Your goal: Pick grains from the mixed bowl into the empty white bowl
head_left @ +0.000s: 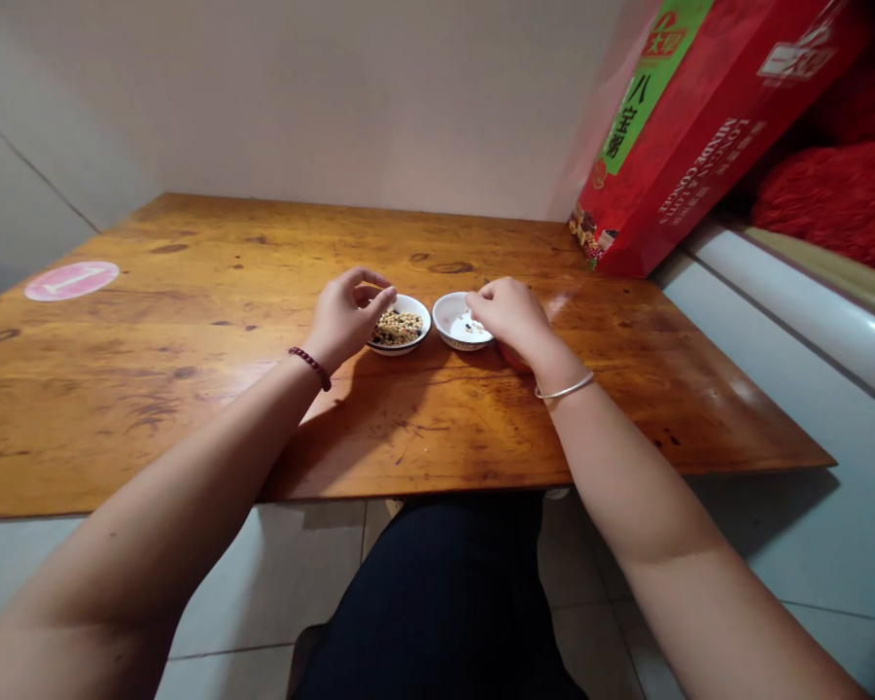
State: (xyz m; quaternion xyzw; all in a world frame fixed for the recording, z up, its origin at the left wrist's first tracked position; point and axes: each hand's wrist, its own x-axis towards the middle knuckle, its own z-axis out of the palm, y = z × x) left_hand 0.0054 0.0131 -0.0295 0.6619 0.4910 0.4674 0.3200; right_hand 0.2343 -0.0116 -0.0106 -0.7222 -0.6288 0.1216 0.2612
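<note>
Two small white bowls with dark rims stand side by side on the wooden table. The left bowl (409,340) holds many pale beans or grains (400,328) mixed with some dark ones. My left hand (348,309) is at its left edge, thumb and forefinger curled together over the rim; anything between the tips is too small to make out. Only a few pale and dark grains (471,328) lie in the right bowl (448,329). Over its right side my right hand (511,313) is closed in a pinch, and its fingertips hide whatever they hold.
A tall red box (689,146) leans at the table's back right corner, beside a white surface with red fluffy cloth (838,199). A pink oval sticker (71,281) marks the table (211,321) at the left. The wall (379,107) rises behind it.
</note>
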